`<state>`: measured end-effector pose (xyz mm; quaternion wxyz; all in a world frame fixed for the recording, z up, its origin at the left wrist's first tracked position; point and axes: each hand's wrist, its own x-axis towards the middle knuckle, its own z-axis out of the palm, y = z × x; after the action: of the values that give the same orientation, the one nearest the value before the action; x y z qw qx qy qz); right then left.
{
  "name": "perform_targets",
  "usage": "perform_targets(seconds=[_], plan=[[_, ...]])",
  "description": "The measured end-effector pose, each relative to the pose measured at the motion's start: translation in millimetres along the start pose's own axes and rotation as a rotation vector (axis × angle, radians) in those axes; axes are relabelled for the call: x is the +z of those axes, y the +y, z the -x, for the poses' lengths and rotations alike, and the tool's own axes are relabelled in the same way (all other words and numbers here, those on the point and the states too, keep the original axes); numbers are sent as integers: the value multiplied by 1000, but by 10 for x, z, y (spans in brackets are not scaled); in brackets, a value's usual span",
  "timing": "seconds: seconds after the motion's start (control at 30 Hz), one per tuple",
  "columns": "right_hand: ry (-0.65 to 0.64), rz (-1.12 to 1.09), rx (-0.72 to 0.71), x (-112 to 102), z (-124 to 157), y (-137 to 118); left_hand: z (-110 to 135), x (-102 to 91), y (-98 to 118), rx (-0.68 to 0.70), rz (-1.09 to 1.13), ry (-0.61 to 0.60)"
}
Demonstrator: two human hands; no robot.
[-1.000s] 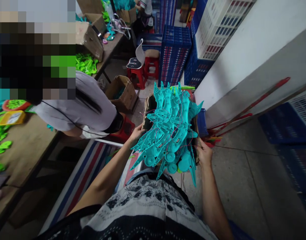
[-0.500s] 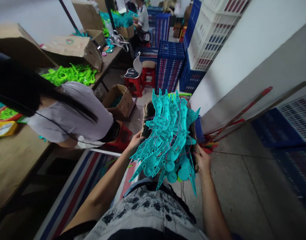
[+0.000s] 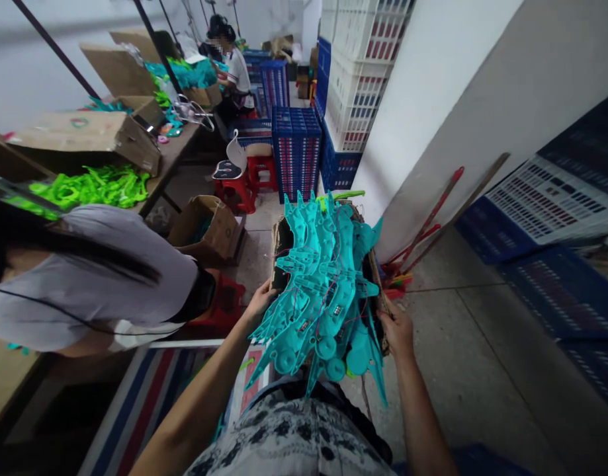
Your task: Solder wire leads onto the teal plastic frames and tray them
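I carry a cardboard box (image 3: 280,248) piled high with teal plastic toy shells (image 3: 323,291) that have thin red wires running over them. My left hand (image 3: 260,301) grips the box's left side, fingers curled round its edge. My right hand (image 3: 397,328) holds the right side, fingers closed against it. The load is pressed against my patterned shirt, in front of my waist.
A person in a grey top (image 3: 85,271) bends over at my left beside a wooden table (image 3: 0,377). Ahead stand an open cardboard box (image 3: 207,228), red stools (image 3: 249,178), blue crates (image 3: 296,149) and white crates (image 3: 356,73). A wall (image 3: 442,99) and red-handled tools (image 3: 427,221) flank my right. Another person (image 3: 234,73) sits far back.
The view has tilted up and moved forward along the aisle; the bending person now lies further left and lower. Both hands keep the same hold on the box.
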<state>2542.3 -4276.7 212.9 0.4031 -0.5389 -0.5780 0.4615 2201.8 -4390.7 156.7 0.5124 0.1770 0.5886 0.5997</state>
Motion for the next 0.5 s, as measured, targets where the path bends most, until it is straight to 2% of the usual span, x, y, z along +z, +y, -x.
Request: perform_targets(seconds=[0.2, 0.5], plan=[[-9, 28, -4, -53, 59, -16, 33, 36, 22, 6, 13, -24], [47, -58, 98, -135, -23, 280, 169, 166, 200, 29, 46, -4]])
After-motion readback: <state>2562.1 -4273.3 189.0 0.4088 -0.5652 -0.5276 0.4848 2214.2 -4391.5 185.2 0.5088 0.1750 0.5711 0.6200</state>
